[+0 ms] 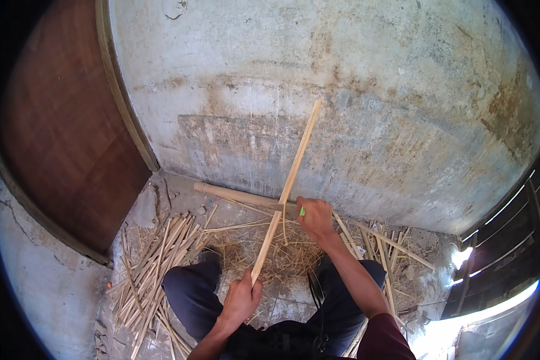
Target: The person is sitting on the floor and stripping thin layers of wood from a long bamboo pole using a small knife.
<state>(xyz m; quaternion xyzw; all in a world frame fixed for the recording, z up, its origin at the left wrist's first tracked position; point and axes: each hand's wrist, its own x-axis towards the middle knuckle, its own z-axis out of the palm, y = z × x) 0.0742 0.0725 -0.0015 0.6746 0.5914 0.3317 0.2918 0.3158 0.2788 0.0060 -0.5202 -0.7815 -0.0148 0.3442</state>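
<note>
- Mostly, the scene is a corner: a stained, pale wall (366,54) fills the top, a brown door (72,120) stands upper left, and a dark slatted panel (492,246) with bright gaps sits at the right.
- Dusty floor (291,310) shows at lower centre, with straw-coloured shavings (240,255) scattered beyond it.
- The wall's foot slants across mid-frame, closing off the far side; a thick pole (237,193) lies near it. Open room remains between the two dark-trousered knees and above the shavings, hemmed by sticks at either side.
- One pale strip (300,157) runs obliquely from lower centre to upper centre, its far end raised before the wall.
- The left hand (240,301) is closed round the strip's near end.
- The right hand (315,216), mid-frame, clenches one bladed tool (302,211) with a green part, its blade meeting the strip.
- Two heaps: a left heap (153,270) and a smaller right heap (390,255); the overlapping sticks cannot be counted.
</note>
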